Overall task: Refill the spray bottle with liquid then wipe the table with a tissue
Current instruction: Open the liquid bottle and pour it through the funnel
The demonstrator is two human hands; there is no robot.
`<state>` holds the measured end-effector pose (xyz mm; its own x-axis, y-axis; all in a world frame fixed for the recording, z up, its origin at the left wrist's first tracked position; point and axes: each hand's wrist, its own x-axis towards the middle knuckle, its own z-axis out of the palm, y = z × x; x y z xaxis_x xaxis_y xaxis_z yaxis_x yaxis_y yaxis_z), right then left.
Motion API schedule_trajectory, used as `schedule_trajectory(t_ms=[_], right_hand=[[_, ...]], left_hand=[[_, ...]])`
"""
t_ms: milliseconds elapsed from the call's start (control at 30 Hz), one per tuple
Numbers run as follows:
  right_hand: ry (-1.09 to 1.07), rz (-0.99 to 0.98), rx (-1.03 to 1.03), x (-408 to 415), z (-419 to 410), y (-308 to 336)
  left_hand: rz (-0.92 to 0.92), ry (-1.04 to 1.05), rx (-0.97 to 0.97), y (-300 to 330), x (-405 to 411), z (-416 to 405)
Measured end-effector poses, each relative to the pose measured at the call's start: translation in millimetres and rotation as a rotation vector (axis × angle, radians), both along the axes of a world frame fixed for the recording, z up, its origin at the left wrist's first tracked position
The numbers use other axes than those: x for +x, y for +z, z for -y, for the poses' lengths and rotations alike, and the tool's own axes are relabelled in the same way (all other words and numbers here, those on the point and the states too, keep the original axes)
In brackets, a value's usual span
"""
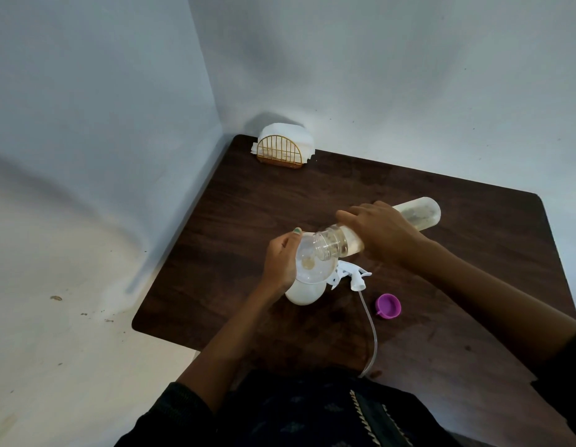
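Centre of the frame, the white spray bottle (303,293) stood upright on the dark worktop (441,253), its neck covered by a clear funnel (309,261) seated on top. The left hand (281,261) was at the funnel's left rim, fingers (296,233) curled round it and holding it; only one painted nail showed plainly, the rest of the grip hid behind the funnel and the back of the hand. Above and to the right, the clear refill bottle (422,214) lay tipped almost flat, its open mouth over the funnel bowl, a pale yellowish liquid showing near the neck. The right hand (383,229) was wrapped over its middle from above, fingers clenched round the body, so the bottle's mid-section was hidden. Whether liquid actually ran from the mouth was hard to make out, though a small yellowish pool sat at the funnel's bottom.

Just right of the spray bottle, the white trigger head (449,279) lay on its side, partly tucked behind the funnel, its thin dip tube (372,330) trailing down to the worktop's near edge. Lower right of that, a purple cap (388,305) rested open side up. At the worktop's far corner, upper centre, a gold wire holder (281,153) stood with white tissues (285,133). Dark sleeves were cut off by the bottom and right edges.
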<state>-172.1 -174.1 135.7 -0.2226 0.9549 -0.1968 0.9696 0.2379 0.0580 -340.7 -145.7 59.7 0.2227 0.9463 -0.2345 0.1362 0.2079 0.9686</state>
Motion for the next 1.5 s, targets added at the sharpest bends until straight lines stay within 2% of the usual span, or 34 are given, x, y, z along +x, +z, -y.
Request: schedule_trajectory(t_ms=[1500], right_hand=[[0.008,0.009,0.024,2.2,-1.3,-2.5]], left_hand=[[0.022,0.004,0.031,2.3,0.9,1.9]])
